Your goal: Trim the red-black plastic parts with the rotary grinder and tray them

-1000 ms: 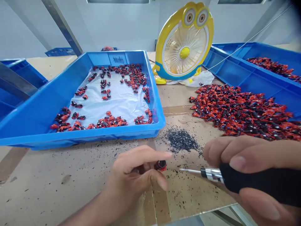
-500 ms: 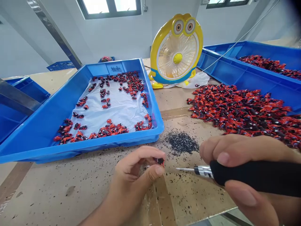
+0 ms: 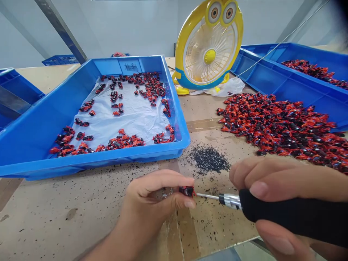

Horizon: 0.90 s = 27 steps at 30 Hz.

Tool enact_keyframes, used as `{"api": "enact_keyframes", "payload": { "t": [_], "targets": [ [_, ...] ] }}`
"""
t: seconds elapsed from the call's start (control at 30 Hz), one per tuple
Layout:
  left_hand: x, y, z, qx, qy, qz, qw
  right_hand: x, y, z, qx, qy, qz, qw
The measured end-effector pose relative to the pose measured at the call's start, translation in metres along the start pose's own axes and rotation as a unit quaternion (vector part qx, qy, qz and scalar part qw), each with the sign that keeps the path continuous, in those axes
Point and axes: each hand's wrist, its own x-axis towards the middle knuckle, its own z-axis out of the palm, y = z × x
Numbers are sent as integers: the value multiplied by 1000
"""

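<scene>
Between the thumb and fingertips of my left hand [image 3: 152, 203] is a small red and black part [image 3: 187, 190]. My right hand [image 3: 282, 185] is wrapped round a black-handled electric screwdriver [image 3: 288, 214] that points left. Its thin metal tip reaches the right side of the part; whether it touches cannot be made out. A heap of black screws [image 3: 209, 159] lies on the table just beyond my hands. A large pile of red and black parts [image 3: 277, 127] spreads at the right.
A blue tray [image 3: 174, 150] with a white liner and scattered red and black parts stands at the left. Behind stands a yellow fan [image 3: 209, 56]. More blue trays [image 3: 296, 87] are at the back right. The table's edge [image 3: 231, 246] runs below my hands.
The screwdriver tip and the part have come together, where a gap showed before. The part in my left hand shows more of its side. The view has tilted down slightly.
</scene>
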Motion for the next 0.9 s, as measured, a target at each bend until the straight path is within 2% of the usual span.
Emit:
{"api": "enact_keyframes", "payload": {
  "t": [0.07,0.13,0.23,0.27,0.37,0.47,0.5,0.53,0.57,0.6,0.63,0.8,0.9],
  "targets": [
    [1,1,0,13,0,10,1000,2,0,-6,-3,-57,-5,998],
    [1,1,0,25,-2,18,1000,0,-1,-7,4,-86,-20,996],
    [1,1,0,39,-13,31,999,-9,-1,1,10,-55,-40,998],
    [0,1,1,42,-15,36,998,-13,0,5,8,6,-14,1000],
    [-1,2,2,47,-19,44,998,-21,0,14,-36,37,16,999],
    [-2,5,4,58,-20,49,997,-22,-2,15,-96,25,3,995],
    [-1,5,5,63,-19,53,996,-22,-2,14,-125,-5,-26,992],
    [-1,5,5,68,-17,57,996,-23,-3,13,-166,59,5,984],
    [-1,6,5,76,-15,63,995,-24,-4,13,-165,9,-33,986],
    [-1,6,5,84,-14,69,994,-25,-5,13,-187,27,19,982],
    [0,6,5,93,-14,74,993,-27,-6,14,-161,-6,10,987],
    [-1,4,2,124,-11,104,987,-28,-10,29,-78,77,58,992],
    [-1,3,2,123,-15,107,987,-22,-12,35,-49,116,55,991]
  ]
}}
